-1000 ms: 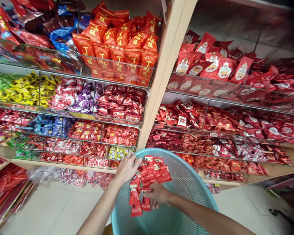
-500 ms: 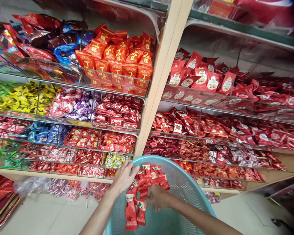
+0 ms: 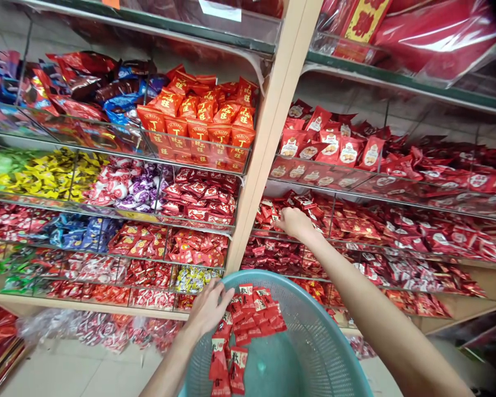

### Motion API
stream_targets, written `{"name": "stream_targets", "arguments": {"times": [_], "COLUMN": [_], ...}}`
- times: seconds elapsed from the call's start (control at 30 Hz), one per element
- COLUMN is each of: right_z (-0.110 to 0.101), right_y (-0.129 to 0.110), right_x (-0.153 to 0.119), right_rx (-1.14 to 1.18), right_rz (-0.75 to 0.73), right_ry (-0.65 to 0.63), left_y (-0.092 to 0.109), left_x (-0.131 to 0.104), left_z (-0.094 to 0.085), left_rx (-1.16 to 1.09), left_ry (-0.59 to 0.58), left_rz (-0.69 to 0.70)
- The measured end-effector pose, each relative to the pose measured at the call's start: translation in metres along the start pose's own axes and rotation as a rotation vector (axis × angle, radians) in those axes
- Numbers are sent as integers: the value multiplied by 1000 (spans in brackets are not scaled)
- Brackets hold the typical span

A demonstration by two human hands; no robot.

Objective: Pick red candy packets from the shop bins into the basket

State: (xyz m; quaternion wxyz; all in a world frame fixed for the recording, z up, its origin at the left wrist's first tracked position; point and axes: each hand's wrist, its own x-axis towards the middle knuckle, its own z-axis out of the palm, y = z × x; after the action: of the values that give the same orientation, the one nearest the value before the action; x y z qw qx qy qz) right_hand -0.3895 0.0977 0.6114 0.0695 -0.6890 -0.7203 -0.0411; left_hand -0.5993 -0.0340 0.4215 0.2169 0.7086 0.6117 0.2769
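Note:
My left hand [image 3: 209,309] grips the rim of a turquoise plastic basket [image 3: 328,306] with perforated sides. Inside it, several small red candy packets [image 3: 254,311] with cream labels and black characters lie in short rows along the left and far side. My right hand [image 3: 296,223] reaches over the basket into a shelf bin of red candy packets [image 3: 267,215]. Its fingers are pinched at a packet with a pale label, mostly hidden by the hand.
Tiered shelves with clear dividers hold wrapped sweets: orange-red bags [image 3: 198,132], yellow sweets [image 3: 45,175], and red biscuit packets [image 3: 333,146]. A wooden post [image 3: 268,127] separates the two shelf units. Bagged sweets [image 3: 107,331] lie on the tiled floor at the left.
My right hand has left the basket and moved up and right to the shelf bin. My left hand stays at the rim. The view has tilted slightly upward.

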Motion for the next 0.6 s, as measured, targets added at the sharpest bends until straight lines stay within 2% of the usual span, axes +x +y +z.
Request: {"name": "stream_targets", "arguments": {"times": [0.23,0.6], "right_z": [19,19], "right_y": [-6,3], "right_x": [26,33], "right_rx": [-12,86], "right_rz": [94,70], "right_ry": [-119,-155], "left_y": [2,0], "left_x": [-2,-1], "left_z": [-4,-1], "left_rx": [-6,-8], "left_ry": [-19,-6], "left_rz": [-24,-3]}}
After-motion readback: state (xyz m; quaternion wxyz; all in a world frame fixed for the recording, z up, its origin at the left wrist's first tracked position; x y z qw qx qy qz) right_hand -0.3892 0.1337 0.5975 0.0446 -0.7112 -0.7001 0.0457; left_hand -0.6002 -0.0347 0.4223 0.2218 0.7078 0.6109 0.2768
